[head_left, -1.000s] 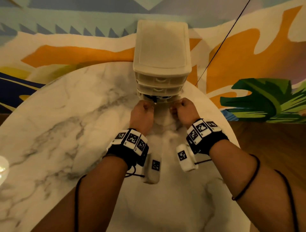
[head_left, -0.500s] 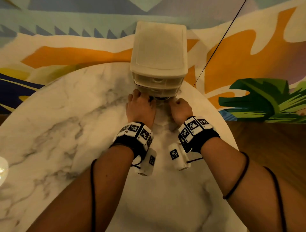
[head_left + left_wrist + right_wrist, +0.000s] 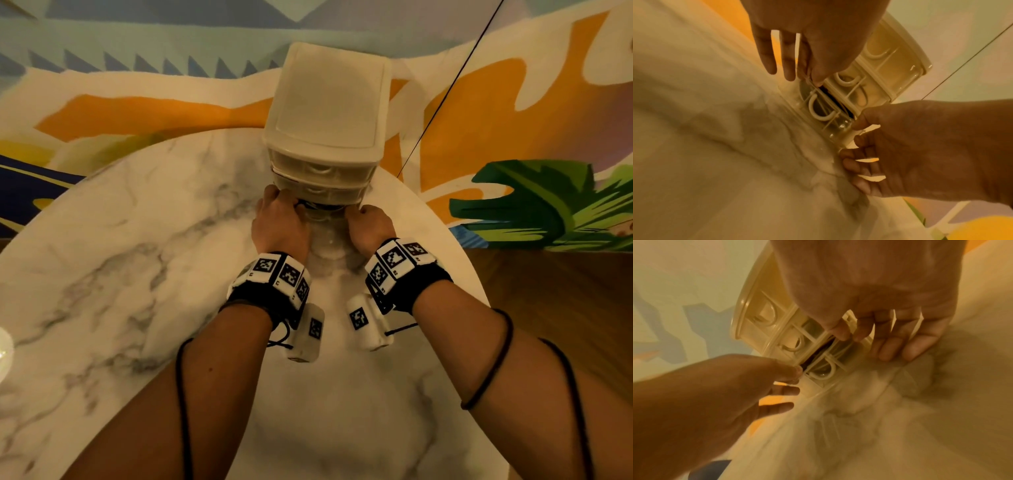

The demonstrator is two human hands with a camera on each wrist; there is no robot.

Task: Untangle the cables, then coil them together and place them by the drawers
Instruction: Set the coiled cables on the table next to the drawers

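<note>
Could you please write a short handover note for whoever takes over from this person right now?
Left hand: open, fingertips on the left end of the bottom drawer.
Right hand: open, fingertips on its right end.
Drawer unit stands on the marble table; the bottom drawer is slightly ajar, with what look like dark cables in the gap.
Done: nothing visible.
Left: take the cables out, untangle, coil, place by the drawers.

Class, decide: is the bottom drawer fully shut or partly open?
Partly open: the bottom drawer juts out, a dark gap above it; both hands touch its corners.
</note>
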